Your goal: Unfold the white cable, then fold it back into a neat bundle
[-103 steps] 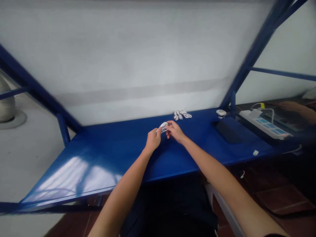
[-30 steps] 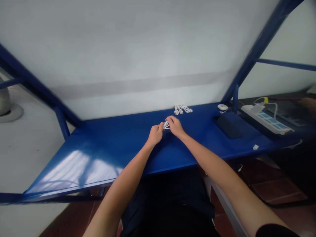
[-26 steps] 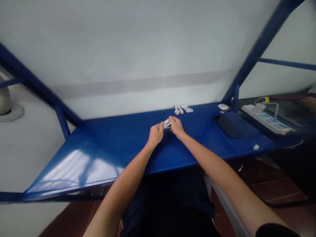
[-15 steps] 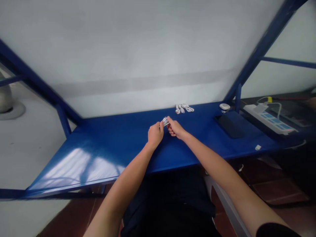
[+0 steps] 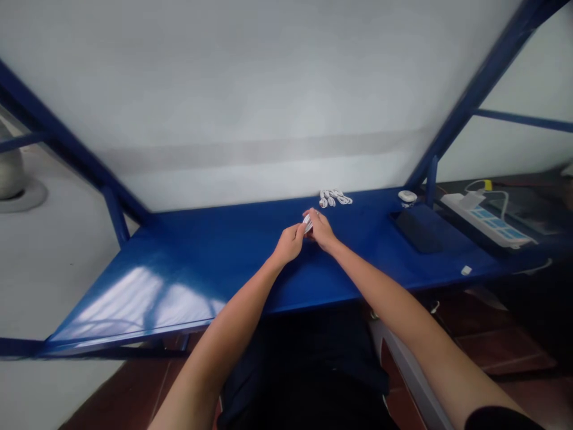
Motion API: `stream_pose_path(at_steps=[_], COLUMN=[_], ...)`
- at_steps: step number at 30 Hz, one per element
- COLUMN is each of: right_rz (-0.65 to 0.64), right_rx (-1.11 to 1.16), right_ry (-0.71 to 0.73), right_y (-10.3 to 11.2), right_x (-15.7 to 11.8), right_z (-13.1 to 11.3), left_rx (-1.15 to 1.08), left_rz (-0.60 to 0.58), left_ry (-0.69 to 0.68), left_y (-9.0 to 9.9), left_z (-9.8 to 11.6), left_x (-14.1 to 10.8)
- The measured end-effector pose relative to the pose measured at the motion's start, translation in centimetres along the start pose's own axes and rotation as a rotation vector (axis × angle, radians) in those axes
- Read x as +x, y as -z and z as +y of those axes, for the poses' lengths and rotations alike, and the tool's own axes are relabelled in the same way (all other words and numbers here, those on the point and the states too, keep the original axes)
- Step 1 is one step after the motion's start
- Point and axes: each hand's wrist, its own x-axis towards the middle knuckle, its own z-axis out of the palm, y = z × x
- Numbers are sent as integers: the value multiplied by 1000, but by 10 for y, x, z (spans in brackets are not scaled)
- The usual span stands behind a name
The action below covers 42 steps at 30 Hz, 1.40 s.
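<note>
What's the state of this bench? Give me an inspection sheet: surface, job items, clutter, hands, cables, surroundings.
Surface: glossy blue bench top, pale patch of light at left.
Job items: small white coiled cable between the hands; white coiled cables near the back edge.
Clutter: flat black pad, small round white device, small white block.
Hands: left hand and right hand both pinching the small coil.
Cables: white power strip with blue panels at right; thin white lead looping above it.
Surroundings: pale wall panel, blue frame strut, grey floor, red tiles.
</note>
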Motion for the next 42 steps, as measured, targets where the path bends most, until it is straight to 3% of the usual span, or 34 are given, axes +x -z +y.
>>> stream_pose_path(at_steps=[4,9,14,17,23,26,30,33,36,42], right_rz=[-6,63,106,87,214,217,112,110,100,0], right_rx=[-19,-272,-457,-384,-317,-241,-161,-182,-248,-672], right_ry=[-2,19,-19,-102,-2,-110,-230,-191,-122,384], right_y=[2,11,13,8,-1,-3,-6,-9,-8,7], right_x=[-1,6,10,8,5,3,-1,-2,0,2], right_z=[-5,0,3,2,3,4,6,7,5,-3], left_rx=[186,504,586,626,818,832,819,808,744,684], left_rz=[-18,-107,-102,-20,99,108,103,127,143,153], left_ry=[6,75,70,65,-47,-103,11,111,111,87], left_y=[1,0,-2,-2,-6,-8,-9,-7,-4,0], left_z=[1,4,7,9,11,8,5,5,4,0], left_x=[-2,-6,-8,-10,-13,-12,-8,-6,-4,-3])
